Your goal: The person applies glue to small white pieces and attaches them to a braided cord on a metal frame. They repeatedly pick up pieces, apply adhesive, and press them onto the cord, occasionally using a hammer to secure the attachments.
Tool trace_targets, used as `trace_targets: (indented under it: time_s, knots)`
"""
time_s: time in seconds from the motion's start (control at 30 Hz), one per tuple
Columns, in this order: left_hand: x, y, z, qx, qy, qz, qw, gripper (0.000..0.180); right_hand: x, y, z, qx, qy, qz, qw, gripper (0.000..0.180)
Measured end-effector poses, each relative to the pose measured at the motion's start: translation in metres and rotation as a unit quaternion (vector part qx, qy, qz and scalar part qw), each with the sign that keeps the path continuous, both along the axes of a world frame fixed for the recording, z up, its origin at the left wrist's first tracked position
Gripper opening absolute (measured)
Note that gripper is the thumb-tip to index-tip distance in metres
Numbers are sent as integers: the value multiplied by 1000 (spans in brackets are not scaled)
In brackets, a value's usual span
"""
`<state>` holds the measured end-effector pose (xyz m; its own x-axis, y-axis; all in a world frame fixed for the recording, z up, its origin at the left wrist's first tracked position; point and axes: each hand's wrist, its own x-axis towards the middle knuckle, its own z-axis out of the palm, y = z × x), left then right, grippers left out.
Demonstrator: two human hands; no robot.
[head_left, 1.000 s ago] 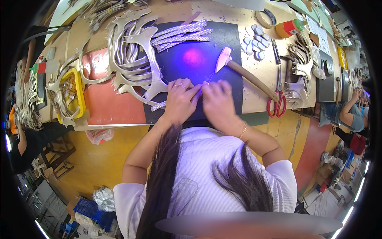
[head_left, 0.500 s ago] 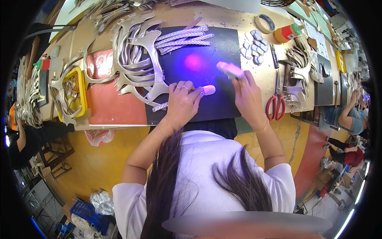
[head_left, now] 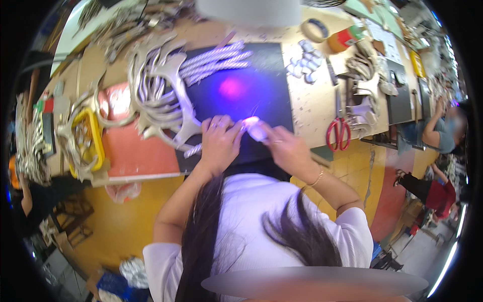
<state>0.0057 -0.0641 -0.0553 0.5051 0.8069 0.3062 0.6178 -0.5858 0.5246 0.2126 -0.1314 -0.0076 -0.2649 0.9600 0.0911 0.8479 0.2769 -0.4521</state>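
Observation:
Over the black mat, my left hand is closed on a braided strap, whose tail shows beside the palm. A small pale piece, lit pink, is at its fingertips. My right hand pinches a pale, rounded oblong piece close against it; blur hides whether the two touch. Purple light falls on the mat just beyond. A bundle of braided straps lies at the mat's far left, next to silvery curved cut pieces.
Right of the mat are several small pale pieces, red-handled scissors, a tape roll and an orange bottle. A yellow tray stands at left. A white lamp shade hangs at the far edge. Other people work at both sides.
My right hand has moved left and down, bringing its pale oblong piece to the left hand's fingertips. The left hand keeps its hold. The whole view has shifted slightly.

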Motion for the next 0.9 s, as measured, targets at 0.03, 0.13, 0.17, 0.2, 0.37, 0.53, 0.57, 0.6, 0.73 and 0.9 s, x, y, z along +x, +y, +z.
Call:
trace_targets:
  time_s: [0.03,0.13,0.17,0.2,0.37,0.53,0.57,0.6,0.73,0.9]
  knots:
    - [0,1,0,0,0,-4,1000,20,-1,0,-4,-20,10,-11,1000,43]
    - [-2,-2,1,-15,4,-11,1000,24,0,-2,-13,7,-17,4,1000,42]
    - [-3,-3,1,-26,-3,-7,1000,26,0,-3,-15,21,-8,3,1000,43]
    - [-2,-4,1,-30,-10,2,999,25,0,-4,-17,29,-4,5,1000,44]
    - [-1,-5,-2,-26,-11,16,999,24,-2,-5,-15,22,-10,0,1000,49]
    - [-1,-2,1,11,33,5,999,23,1,-6,-4,31,28,-3,999,50]
    - [0,-2,1,19,38,5,999,23,1,-6,-2,63,54,3,997,51]
    - [1,-2,2,20,43,7,999,22,2,-5,0,94,81,7,992,51]
    - [2,0,5,20,37,9,999,22,1,0,3,-8,-9,23,1000,53]
    - [0,-1,4,2,57,1,998,22,3,-3,1,83,59,32,994,55]
